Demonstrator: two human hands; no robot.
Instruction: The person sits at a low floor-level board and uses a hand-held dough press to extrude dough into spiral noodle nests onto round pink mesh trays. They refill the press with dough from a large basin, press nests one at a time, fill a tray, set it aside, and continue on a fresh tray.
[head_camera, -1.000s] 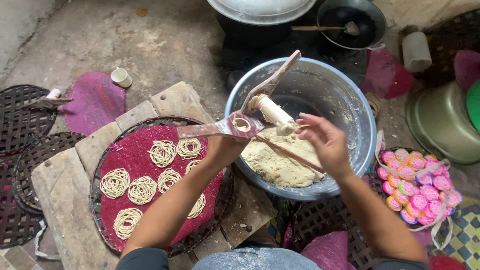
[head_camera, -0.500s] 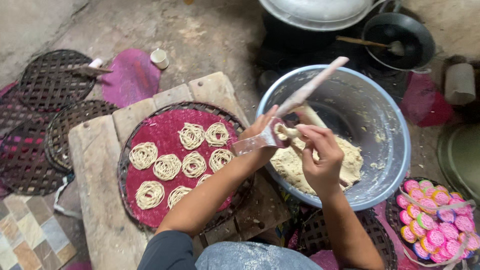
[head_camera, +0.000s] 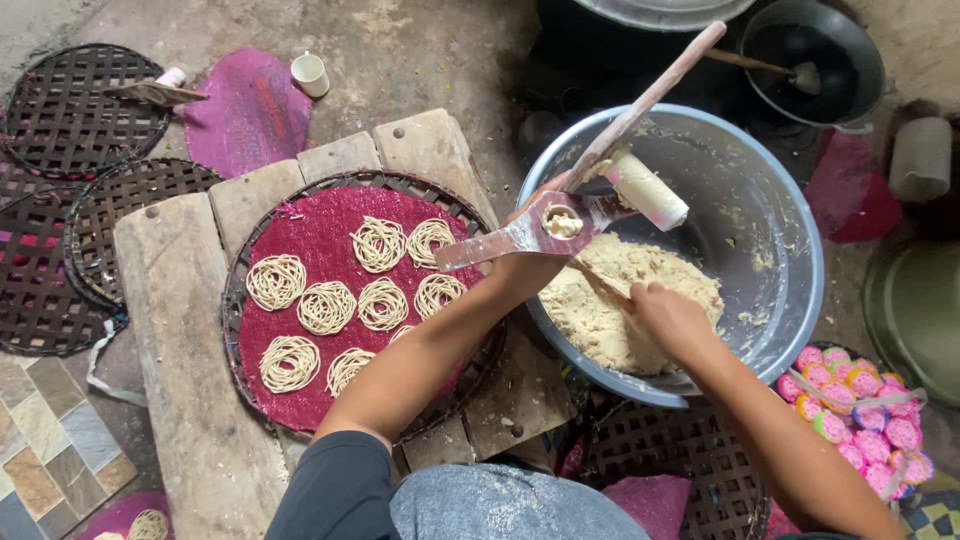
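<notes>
While a thick wooden board (head_camera: 190, 330) fills the lower left of the view, a big metal basin (head_camera: 770, 240) sits just to its right, its rim close to the board's edge. On the board lies a round woven tray (head_camera: 245, 300) lined with a dark red cloth (head_camera: 320, 235), and on the cloth rest coiled nests of pale noodle strands (head_camera: 382, 303), set near one another in rough rows. Inside the basin lies a mound of pale dough (head_camera: 610, 300), heaped toward the near wall.

Above the near rim of the basin the left hand (head_camera: 525, 262) grips a hinged metal press (head_camera: 555, 222) from underneath, fingers closed on its lower handle; the press stands open, its upper arm tilted up and away, a dough-smeared plunger (head_camera: 650, 190) swung out over the basin, and its small cup holding a plug of dough. The right hand (head_camera: 668, 315) is down in the basin, resting on the dough mound; whether its fingers have closed on a lump cannot be told.

Stacked empty woven trays (head_camera: 80, 100) lie at the far left, a small white cup (head_camera: 310, 73) stands beyond the board, and pink and green moulded pieces (head_camera: 860, 420) sit in a cluster at the lower right.
</notes>
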